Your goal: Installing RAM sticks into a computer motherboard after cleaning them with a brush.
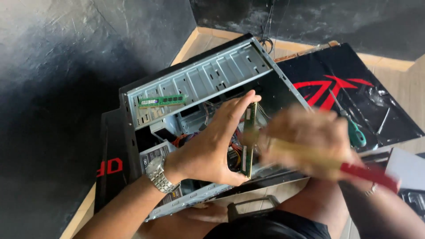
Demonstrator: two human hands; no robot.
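Your left hand (212, 141) holds a green memory module (249, 139) on edge, upright, over the open computer case (199, 79). Your fingers (241, 102) clasp its top end and your thumb props its bottom end, so the module stands pinched between them, its flat face turned toward your right hand. A metal wristwatch (160, 174) sits on that left wrist.

Your right hand (310, 137) is blurred with motion just beside the module; its fingers are clenched around a brush (336, 161) with a pale wooden shaft and a red handle that sticks out toward your right. The brush's working end lies against or very near the module's face, though the blur hides the exact contact.

A second green memory module (162, 101) rests flat on the case's upper metal panel, well apart from both hands. A green-handled screwdriver (349, 126) lies on the black mat with red markings (354, 88) beside the case.
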